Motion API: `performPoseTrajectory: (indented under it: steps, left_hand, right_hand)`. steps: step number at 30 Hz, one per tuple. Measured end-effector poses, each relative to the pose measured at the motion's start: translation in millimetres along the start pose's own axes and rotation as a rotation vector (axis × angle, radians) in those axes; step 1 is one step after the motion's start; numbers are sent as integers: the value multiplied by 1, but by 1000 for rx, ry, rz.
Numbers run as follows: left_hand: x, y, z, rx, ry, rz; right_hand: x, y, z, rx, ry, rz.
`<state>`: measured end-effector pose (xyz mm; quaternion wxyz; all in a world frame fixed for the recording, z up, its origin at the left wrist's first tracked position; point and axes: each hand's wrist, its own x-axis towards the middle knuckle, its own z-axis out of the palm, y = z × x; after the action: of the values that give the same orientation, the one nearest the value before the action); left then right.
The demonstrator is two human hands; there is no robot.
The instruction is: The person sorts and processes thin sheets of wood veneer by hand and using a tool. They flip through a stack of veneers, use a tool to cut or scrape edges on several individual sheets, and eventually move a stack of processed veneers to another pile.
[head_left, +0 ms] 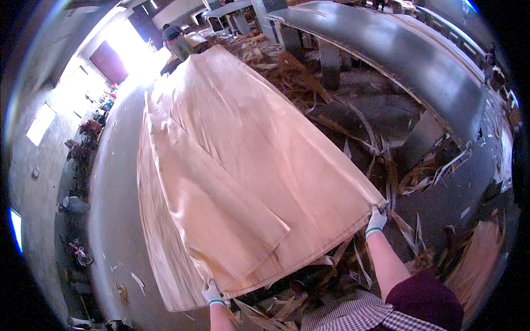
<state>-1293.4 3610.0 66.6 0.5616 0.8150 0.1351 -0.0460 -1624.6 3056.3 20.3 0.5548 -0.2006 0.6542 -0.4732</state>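
Observation:
A long, pale tan wood veneer sheet [259, 143] stretches away from me, wavy along its length, with a folded-over flap on its near left part. At its near left corner my left hand [211, 292], in a white glove with a green cuff, is closed on the edge. My right hand [376, 219], gloved the same way, grips the near right corner. Both thumbs lie on or near the edge, and the fingers underneath are mostly hidden. Whether it is one sheet or several layers I cannot tell. Another person [179, 45] stands at the far end; their hands are not distinguishable.
A long dark flat-topped table [386, 49] on block-like legs runs along the right. Torn veneer strips [386, 165] litter the floor beside and beneath me. Along the left wall stand a bicycle [83, 254] and assorted items. A bright doorway [124, 47] opens at the far left.

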Motion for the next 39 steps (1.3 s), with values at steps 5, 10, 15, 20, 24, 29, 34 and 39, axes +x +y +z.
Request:
performPoseTrajectory:
  steps: [5, 10, 15, 20, 24, 29, 34, 39]
  left_hand:
    - [16, 15, 10, 93, 8, -17]
    - [40, 68, 53, 85, -7, -12]
    - [33, 25, 27, 32, 21, -19]
    - [27, 8, 48, -82, -26, 77]
    - [53, 29, 46, 44, -19, -35]
    - [49, 32, 50, -4, -77, -77]
    - [41, 24, 35, 69, -34, -92]
    - [51, 12, 19, 2, -22, -50]
  right_hand:
    - [36, 29, -5, 62, -116, -146]
    - [39, 10, 50, -123, 65, -103]
    - [3, 6, 2, -32, 74, -131]
    - [77, 56, -46, 99, 265, -302]
    - [63, 49, 23, 108, 54, -133]
    - [4, 0, 40, -187, 119, -88]
    - [20, 11, 20, -36, 107, -48]
    - [34, 31, 19, 28, 101, -93]
